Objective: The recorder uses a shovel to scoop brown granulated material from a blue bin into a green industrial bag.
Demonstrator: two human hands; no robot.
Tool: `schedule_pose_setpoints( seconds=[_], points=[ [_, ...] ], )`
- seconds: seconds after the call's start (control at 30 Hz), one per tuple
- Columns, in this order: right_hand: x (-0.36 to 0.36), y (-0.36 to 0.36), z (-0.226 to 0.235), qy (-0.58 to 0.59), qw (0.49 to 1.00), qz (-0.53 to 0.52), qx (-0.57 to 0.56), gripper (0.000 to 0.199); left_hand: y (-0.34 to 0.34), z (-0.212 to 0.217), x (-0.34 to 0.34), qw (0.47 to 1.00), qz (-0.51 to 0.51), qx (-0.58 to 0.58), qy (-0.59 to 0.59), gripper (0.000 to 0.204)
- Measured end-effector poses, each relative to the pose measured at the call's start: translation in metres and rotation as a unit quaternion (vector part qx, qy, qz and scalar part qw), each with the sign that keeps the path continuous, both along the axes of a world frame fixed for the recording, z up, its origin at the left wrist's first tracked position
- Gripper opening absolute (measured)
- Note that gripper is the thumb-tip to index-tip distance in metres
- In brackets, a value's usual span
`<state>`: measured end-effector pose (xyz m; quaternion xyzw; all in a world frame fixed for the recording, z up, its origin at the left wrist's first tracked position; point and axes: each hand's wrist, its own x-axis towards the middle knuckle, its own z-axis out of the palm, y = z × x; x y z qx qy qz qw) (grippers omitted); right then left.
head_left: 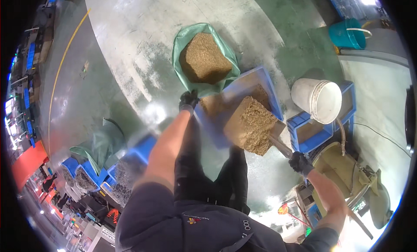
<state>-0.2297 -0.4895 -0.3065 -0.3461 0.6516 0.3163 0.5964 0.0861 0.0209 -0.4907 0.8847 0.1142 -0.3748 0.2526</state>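
Note:
My right hand [301, 163], in a dark glove, is closed round the short handle of a shovel [281, 144]. Its wide blade carries a heap of brown, grainy material [255, 123] and hangs over a blue crate [273, 89] with more of the stuff along its inside. At the near edge of an upright green sack [177, 63], my gloved left hand [189, 100] pinches the rim. The sack's mouth gapes, and brown granules [205, 58] fill it high. Sack and crate stand side by side; the crate's near part is blurred.
To the right, a white bucket [325, 102] rests on blue crates [310, 141], near a tan machine [341, 165] with a hose. A teal bucket [349, 33] stands far right. On the left are a slumped green sack [104, 141] and blue bins [89, 176] of shavings.

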Motion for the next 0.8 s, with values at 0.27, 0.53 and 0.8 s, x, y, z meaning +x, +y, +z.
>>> schedule_pose_setpoints(
  seconds=[0.27, 0.53, 0.8],
  points=[
    [0.162, 0.098, 0.097, -0.069, 0.6, 0.775, -0.185, 0.028, 0.006, 0.038, 0.003, 0.998, 0.052, 0.001, 0.039, 0.058],
    [0.306, 0.185, 0.092, -0.015, 0.527, 0.82, -0.223, 0.032, 0.008, 0.144, 0.035, 0.984, 0.111, -0.119, -0.069, 0.042],
    [0.429, 0.261, 0.081, 0.122, 0.499, 0.843, -0.157, 0.031, 0.039, 0.04, -0.005, 0.99, -0.03, -0.077, -0.113, 0.039]
  ],
)
